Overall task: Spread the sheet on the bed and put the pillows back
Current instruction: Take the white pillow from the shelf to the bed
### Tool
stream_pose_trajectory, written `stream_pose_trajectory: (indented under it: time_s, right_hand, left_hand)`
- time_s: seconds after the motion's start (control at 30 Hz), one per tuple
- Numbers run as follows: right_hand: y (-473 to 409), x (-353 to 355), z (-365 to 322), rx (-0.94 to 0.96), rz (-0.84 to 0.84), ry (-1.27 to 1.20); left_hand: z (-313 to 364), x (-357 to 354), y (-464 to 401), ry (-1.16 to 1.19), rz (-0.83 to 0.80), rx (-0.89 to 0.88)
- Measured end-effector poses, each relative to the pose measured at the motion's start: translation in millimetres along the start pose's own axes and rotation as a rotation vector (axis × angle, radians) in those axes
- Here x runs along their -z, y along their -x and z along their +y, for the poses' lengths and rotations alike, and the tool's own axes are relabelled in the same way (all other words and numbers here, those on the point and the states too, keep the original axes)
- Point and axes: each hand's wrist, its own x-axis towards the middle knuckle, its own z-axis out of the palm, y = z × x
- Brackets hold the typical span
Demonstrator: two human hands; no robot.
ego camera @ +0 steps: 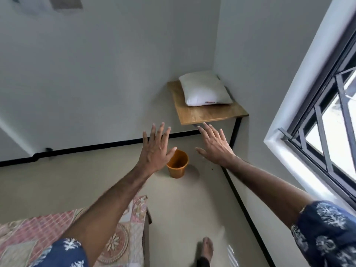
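A white pillow [204, 90] lies on a small wooden table [212, 113] in the far corner of the room. Both my arms stretch forward toward it. My left hand [157, 149] is open with fingers spread, short of the table. My right hand [215, 145] is open too, its fingertips near the table's front edge, touching nothing. At the lower left, a patterned pink and beige sheet [119, 237] covers the corner of the bed.
An orange bin [177, 164] stands on the floor below my hands. A barred window [327, 120] fills the right wall. My bare foot [207, 247] is on the beige floor beside the bed. Grey walls meet behind the table.
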Motion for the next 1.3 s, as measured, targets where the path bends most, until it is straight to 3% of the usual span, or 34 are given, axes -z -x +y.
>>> stream_pose_trajectory:
  time_s: [0.37,0.57,1.03,1.3]
  right_hand:
    - [-219,-24,181,-0.094,-0.044,-0.009]
    - [-322,-31,246,-0.141,-0.068,-0.011]
    - [-560,-85,382,-0.311,-0.112,-0.078]
    - [-655,-127,438,-0.504,-0.247,-0.315]
  left_hand:
    - [-8,-64,-280,0.005,-0.026,-0.034]
    - [-21,-95,-396,0.051,-0.083,-0.024]
    - [-87,-189,-684,0.485,-0.242,0.04]
    - [-102,-247,-768,0.598,-0.407,0.177]
